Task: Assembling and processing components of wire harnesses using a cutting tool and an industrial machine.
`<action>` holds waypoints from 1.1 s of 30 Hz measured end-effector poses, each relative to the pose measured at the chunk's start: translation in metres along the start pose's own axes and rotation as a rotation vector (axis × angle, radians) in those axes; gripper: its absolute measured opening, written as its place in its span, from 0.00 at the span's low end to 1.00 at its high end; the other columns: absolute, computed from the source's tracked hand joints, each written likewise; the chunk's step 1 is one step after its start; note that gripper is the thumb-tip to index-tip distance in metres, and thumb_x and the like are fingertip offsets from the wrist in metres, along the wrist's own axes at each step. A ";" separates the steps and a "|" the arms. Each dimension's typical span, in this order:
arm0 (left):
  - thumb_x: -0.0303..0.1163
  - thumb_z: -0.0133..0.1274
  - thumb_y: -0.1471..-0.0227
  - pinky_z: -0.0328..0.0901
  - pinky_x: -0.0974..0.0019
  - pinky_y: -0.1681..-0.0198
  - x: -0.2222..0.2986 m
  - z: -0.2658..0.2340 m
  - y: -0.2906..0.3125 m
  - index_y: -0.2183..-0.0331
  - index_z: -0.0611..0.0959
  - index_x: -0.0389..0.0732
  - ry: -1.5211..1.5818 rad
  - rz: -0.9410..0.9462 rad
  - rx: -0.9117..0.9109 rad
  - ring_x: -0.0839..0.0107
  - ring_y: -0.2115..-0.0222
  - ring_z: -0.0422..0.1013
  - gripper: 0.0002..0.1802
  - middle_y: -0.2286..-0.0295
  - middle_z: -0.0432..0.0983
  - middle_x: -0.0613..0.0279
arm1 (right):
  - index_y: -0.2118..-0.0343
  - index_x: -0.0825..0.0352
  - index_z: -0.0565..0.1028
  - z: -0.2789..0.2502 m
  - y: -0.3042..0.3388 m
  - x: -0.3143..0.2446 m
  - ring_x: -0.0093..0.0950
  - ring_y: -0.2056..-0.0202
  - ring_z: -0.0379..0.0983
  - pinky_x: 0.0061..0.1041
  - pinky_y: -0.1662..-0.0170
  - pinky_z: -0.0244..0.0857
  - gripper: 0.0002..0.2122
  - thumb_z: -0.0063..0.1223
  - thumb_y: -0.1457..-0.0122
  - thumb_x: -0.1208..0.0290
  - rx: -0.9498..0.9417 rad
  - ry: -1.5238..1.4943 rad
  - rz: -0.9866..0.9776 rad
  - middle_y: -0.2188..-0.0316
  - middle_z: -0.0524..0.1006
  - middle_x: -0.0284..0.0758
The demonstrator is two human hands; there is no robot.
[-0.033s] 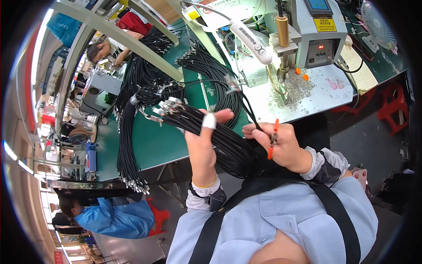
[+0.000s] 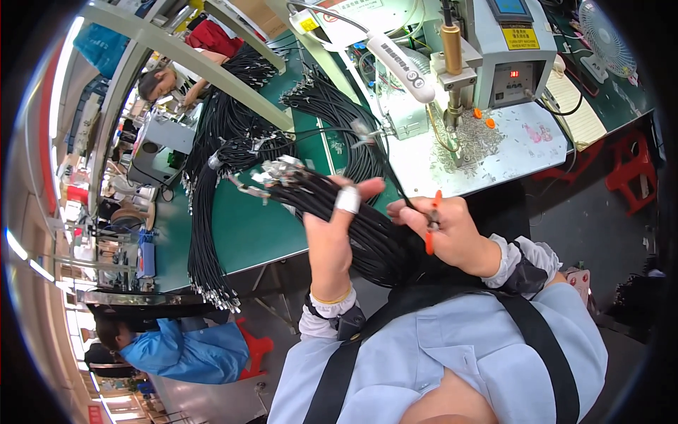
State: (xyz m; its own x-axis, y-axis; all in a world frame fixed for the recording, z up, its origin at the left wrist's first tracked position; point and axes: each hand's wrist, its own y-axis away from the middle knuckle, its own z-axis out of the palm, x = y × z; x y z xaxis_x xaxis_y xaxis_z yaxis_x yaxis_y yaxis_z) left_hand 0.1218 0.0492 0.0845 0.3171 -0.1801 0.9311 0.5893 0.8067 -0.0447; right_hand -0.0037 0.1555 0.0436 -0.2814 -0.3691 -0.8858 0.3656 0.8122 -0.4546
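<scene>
My left hand (image 2: 332,244) is shut around a thick bundle of black cables (image 2: 311,192), and one finger wears a white tape band. The bundle's metal connector ends (image 2: 279,172) fan out to the upper left, above the green table (image 2: 247,237). The bundle's other end runs down toward my chest. To the right of it, my right hand (image 2: 459,237) grips a small orange-handled tool (image 2: 431,227). It also pinches a single thin black cable (image 2: 385,166) that runs up toward the bench machine.
A grey bench machine (image 2: 498,60) stands on a white mat strewn with metal scraps (image 2: 484,145). More black cable bundles (image 2: 205,240) drape over the table's left edge. A person in blue (image 2: 187,346) sits lower left, another person (image 2: 159,81) upper left. Fan (image 2: 600,39) and red stool (image 2: 635,177) at right.
</scene>
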 end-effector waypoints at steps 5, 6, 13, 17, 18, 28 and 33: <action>0.20 0.48 0.54 0.67 0.69 0.66 -0.014 0.019 0.001 0.66 0.70 0.33 0.014 0.009 -0.082 0.63 0.68 0.72 0.09 0.66 0.72 0.49 | 0.66 0.73 0.73 -0.004 0.000 0.002 0.27 0.79 0.72 0.19 0.72 0.65 0.08 0.46 0.46 0.77 -0.269 0.330 0.145 0.79 0.74 0.40; 0.21 0.48 0.54 0.68 0.68 0.67 -0.016 0.016 0.001 0.66 0.70 0.32 -0.020 0.031 -0.052 0.62 0.69 0.72 0.10 0.68 0.73 0.48 | 0.66 0.73 0.73 -0.003 0.002 0.001 0.27 0.79 0.71 0.19 0.73 0.65 0.07 0.46 0.47 0.78 -0.192 0.267 0.099 0.81 0.73 0.40; 0.20 0.52 0.58 0.69 0.67 0.69 -0.011 0.007 0.001 0.69 0.72 0.31 -0.134 0.061 0.123 0.63 0.74 0.73 0.10 0.73 0.74 0.49 | 0.67 0.69 0.74 -0.005 0.014 0.013 0.27 0.83 0.68 0.21 0.77 0.62 0.07 0.50 0.50 0.77 0.115 0.091 -0.086 0.83 0.70 0.41; 0.17 0.55 0.61 0.68 0.69 0.69 -0.026 0.020 0.005 0.71 0.72 0.31 -0.222 0.120 0.053 0.66 0.74 0.73 0.12 0.76 0.73 0.52 | 0.70 0.69 0.75 -0.012 0.017 0.012 0.29 0.83 0.70 0.21 0.78 0.62 0.06 0.53 0.53 0.78 0.008 0.328 -0.118 0.81 0.72 0.40; 0.16 0.55 0.62 0.68 0.69 0.69 -0.023 0.018 0.006 0.71 0.71 0.31 -0.265 0.113 0.046 0.66 0.74 0.73 0.12 0.76 0.73 0.53 | 0.71 0.68 0.75 -0.017 0.019 0.012 0.29 0.83 0.70 0.21 0.78 0.63 0.06 0.54 0.54 0.77 -0.015 0.377 -0.146 0.81 0.73 0.39; 0.16 0.57 0.65 0.64 0.76 0.68 -0.025 0.029 0.015 0.73 0.75 0.33 -0.399 0.045 0.000 0.79 0.74 0.69 0.11 0.77 0.75 0.60 | 0.76 0.67 0.74 -0.024 0.030 0.021 0.30 0.84 0.70 0.20 0.81 0.61 0.03 0.56 0.56 0.77 -0.007 0.479 -0.217 0.83 0.73 0.35; 0.17 0.54 0.62 0.64 0.74 0.68 -0.023 -0.004 0.003 0.70 0.75 0.32 -0.374 0.106 0.037 0.75 0.73 0.70 0.10 0.76 0.75 0.58 | 0.76 0.67 0.73 -0.039 0.035 0.025 0.30 0.83 0.70 0.20 0.81 0.61 0.04 0.56 0.56 0.77 0.144 0.316 -0.166 0.82 0.73 0.35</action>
State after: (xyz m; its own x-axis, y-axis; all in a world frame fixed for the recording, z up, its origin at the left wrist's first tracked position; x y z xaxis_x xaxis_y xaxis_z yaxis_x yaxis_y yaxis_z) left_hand 0.1194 0.0532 0.0617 0.0778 0.1181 0.9899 0.5383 0.8308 -0.1414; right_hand -0.0328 0.1922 0.0091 -0.5988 -0.3143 -0.7366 0.4064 0.6732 -0.6177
